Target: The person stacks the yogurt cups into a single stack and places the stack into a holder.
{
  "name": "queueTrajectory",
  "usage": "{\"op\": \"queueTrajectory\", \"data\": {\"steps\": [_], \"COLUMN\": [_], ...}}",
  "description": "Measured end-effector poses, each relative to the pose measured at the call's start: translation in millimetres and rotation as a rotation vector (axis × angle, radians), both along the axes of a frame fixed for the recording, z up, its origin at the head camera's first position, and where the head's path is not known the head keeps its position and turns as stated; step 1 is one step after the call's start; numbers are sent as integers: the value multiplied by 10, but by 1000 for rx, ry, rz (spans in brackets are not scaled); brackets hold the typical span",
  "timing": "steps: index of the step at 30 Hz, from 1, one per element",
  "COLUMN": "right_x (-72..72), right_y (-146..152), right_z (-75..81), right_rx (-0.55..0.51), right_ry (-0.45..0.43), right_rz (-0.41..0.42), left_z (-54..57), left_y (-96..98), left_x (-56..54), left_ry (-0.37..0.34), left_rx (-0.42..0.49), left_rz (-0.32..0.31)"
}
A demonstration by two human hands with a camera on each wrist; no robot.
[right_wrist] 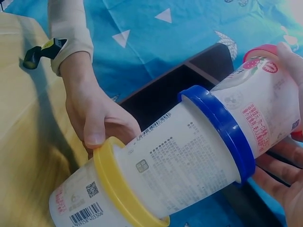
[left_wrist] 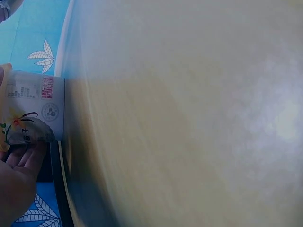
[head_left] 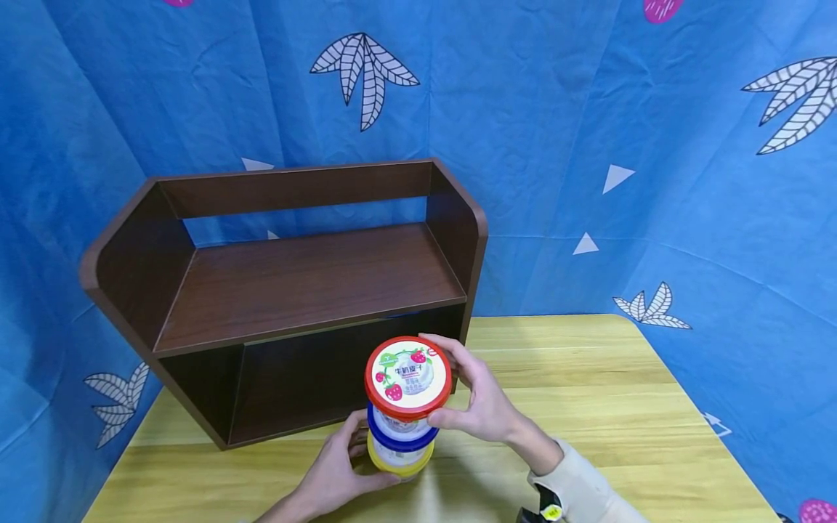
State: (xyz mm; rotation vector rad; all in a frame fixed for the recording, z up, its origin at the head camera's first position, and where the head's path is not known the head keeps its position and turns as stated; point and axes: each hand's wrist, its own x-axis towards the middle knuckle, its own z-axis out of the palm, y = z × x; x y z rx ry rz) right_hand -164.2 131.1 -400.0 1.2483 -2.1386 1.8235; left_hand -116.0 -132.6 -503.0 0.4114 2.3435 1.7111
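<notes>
Blue leaf-printed cloth (head_left: 543, 145) hangs behind a dark wooden shelf (head_left: 314, 283) on a yellowish wood bench (head_left: 588, 407); just near of the shelf's right half, a stack of three tubs (head_left: 402, 427) stands upright between two hands. These look light, with smooth, fairly stiff thin walls that could dent if squeezed and joints that could slide apart, so the raised lid rims seem the surest hold. On the left, the left hand (head_left: 340, 465) curves round the yellow-lidded tub (right_wrist: 80, 198) at the bottom, thumb against its rim. On the right, the right hand (head_left: 480, 407) grips the red-lidded tub (head_left: 408, 374) on top, its fingers (right_wrist: 279, 172) spread to the tub's width. Between them, the blue-lidded tub (right_wrist: 180, 165) looks held only by its neighbours. Whether the base touches the bench, I cannot tell.
</notes>
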Motion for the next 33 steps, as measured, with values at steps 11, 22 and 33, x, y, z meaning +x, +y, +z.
{"op": "queueTrajectory", "data": {"steps": [11,22,33], "right_x": [-27,-159,-313], "right_y": [170,371,502], "right_z": [71,354,691], "right_rx": [6,-164,-301], "right_ry": [65,332,495], "right_rz": [-48,-166,-228], "left_z": [11,3,2], "left_y": [-2,4,6], "left_x": [7,11,10], "left_ry": [9,33,26], "left_rx": [-7,-35,-35], "left_rz": [7,8,12]}}
